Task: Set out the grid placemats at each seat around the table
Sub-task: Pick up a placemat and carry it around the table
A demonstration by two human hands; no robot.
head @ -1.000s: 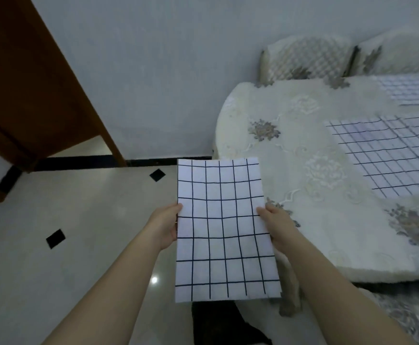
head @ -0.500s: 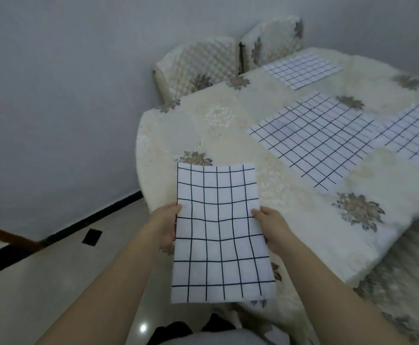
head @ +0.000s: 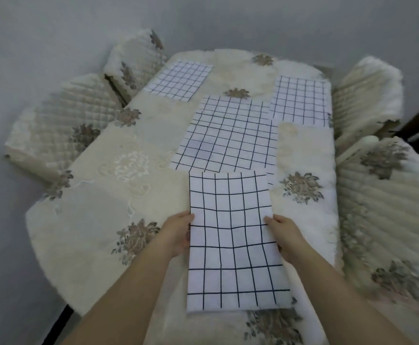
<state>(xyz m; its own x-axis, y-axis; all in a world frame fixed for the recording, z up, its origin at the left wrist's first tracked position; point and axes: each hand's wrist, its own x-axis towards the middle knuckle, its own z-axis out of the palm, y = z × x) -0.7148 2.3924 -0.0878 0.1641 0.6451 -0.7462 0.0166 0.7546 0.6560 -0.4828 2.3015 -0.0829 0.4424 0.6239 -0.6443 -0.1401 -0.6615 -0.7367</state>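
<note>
A white placemat with a black grid point(head: 233, 240) hangs over the near end of the table point(head: 103, 202), long side pointing away from me. My left hand point(head: 178, 232) grips its left edge and my right hand point(head: 284, 235) grips its right edge. A large grid mat point(head: 228, 135) lies in the middle of the cream floral tablecloth, partly hidden by the held mat's far edge. One smaller grid mat point(head: 178, 80) lies at the far left seat and another point(head: 300, 100) at the far right seat.
Two quilted cream chairs point(head: 63, 125) point(head: 133, 61) stand along the table's left side against the grey wall. Two ribbed cream chairs point(head: 367, 95) point(head: 387, 212) stand on the right. The table's near edge is just below my forearms.
The view has swung from the floor and door to face the table lengthwise. The held mat, still in both hands, now sits over the table's near end instead of beside it.
</note>
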